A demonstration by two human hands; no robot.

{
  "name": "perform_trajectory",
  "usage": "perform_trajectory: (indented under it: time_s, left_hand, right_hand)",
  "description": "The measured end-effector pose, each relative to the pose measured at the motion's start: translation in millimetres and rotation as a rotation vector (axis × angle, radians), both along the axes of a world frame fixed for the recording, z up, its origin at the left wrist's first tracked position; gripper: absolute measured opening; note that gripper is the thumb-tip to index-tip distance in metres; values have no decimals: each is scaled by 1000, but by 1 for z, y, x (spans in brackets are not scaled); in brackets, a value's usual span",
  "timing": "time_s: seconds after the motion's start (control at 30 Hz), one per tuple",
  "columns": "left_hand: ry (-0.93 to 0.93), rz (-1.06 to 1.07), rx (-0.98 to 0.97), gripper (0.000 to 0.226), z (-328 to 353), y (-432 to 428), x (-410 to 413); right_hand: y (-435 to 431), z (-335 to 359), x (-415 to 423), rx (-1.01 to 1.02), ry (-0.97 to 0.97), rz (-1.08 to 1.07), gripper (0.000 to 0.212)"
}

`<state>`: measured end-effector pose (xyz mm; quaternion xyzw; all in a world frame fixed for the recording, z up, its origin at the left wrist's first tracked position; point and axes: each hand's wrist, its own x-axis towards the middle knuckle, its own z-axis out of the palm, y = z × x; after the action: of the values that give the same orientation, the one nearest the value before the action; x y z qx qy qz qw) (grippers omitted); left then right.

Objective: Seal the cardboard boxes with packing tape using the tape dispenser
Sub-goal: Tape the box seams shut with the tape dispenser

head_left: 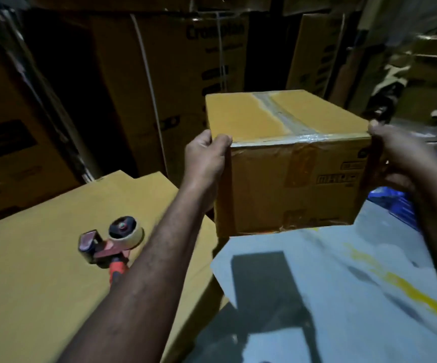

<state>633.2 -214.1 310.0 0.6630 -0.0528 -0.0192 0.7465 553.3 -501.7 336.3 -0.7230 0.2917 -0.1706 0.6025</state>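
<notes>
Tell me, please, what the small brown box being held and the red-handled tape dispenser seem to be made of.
The small brown box: matte cardboard, judging by creased edges and printed panels; a glossy clear tape strip crosses its top seam. The red-handled tape dispenser: probably plastic handle, reddish frame possibly metal; blur leaves that open.

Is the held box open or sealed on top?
Sealed: tape runs along the top seam of the box and over its near edge.

Left hand (207,163) and right hand (398,158), like both forearms (159,258), are bare.
</notes>
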Motion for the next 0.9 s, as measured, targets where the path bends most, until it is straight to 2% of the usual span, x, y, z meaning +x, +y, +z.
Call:
perform_trajectory:
  time_s: [0.07, 0.13, 0.2, 0.37, 0.5, 0.6, 0.73, 0.87, 0.9]
  left_hand:
    - [52, -23, 72, 31, -15, -22, 1]
    - [78, -12, 126, 19, -37, -41, 13]
    - [119, 6, 149, 12, -57, -59, 28]
    - [221, 34, 222, 22, -97, -107, 73]
    - [355, 174, 224, 58, -146, -154, 117]
    - [459, 256, 217, 45, -185, -182, 140]
    - [684, 217, 220, 45, -236, -197, 158]
    - [863, 294, 196, 26, -307, -204, 163]
    - [888, 318, 189, 19, -327, -206, 167]
  right_hand:
    - [-17, -23, 1, 44, -6, -77, 28]
    - [-32, -46, 7, 63, -9, -107, 18]
    - [-51, -72, 22, 86, -4, -115, 17]
    - [-114, -124, 82, 80, -6, -62, 15]
    - [-163, -163, 153, 59, 95, 60, 29]
    - [-193, -206, 200, 81, 217, 145, 47]
    - [-208, -268, 243, 41, 338, 231, 34]
    - [-221, -356, 283, 12, 493, 301, 63]
    - [-224, -384, 292, 8, 531, 313, 65]
